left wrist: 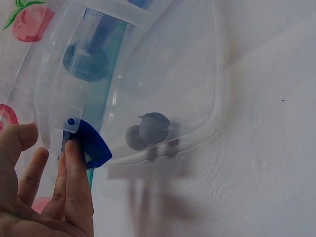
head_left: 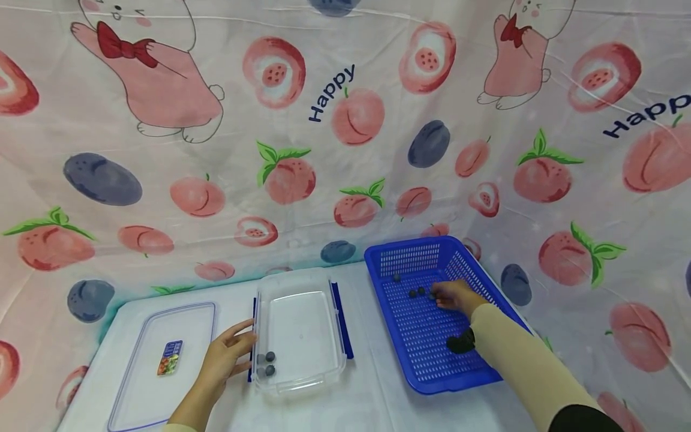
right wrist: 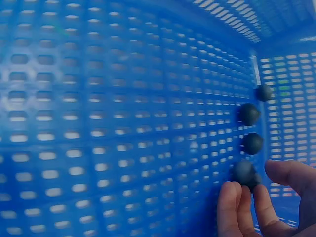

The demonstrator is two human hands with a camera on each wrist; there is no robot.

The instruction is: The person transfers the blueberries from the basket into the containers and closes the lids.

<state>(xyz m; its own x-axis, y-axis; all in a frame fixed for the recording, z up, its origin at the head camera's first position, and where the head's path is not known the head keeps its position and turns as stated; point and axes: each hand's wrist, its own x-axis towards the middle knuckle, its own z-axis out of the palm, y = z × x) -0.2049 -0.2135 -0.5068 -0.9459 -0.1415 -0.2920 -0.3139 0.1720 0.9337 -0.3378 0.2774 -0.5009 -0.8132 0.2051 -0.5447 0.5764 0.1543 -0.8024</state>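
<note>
Lid (head_left: 146,384) lies left of the box (head_left: 299,279). My left hand (head_left: 227,354), fingers straight, rests against the box's left side; three berries (head_left: 266,364) inside. Right of the box, my right hand (head_left: 456,296) pinches a berry (right wrist: 245,173) in the basket (head_left: 426,384).

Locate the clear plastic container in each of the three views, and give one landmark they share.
Head: the clear plastic container sits low centre, left of the blue basket, with the left hand at its side.
Left wrist: it fills the upper left.
Right wrist: not in view.
Shared landmark: the dark berries in its near corner.
</note>
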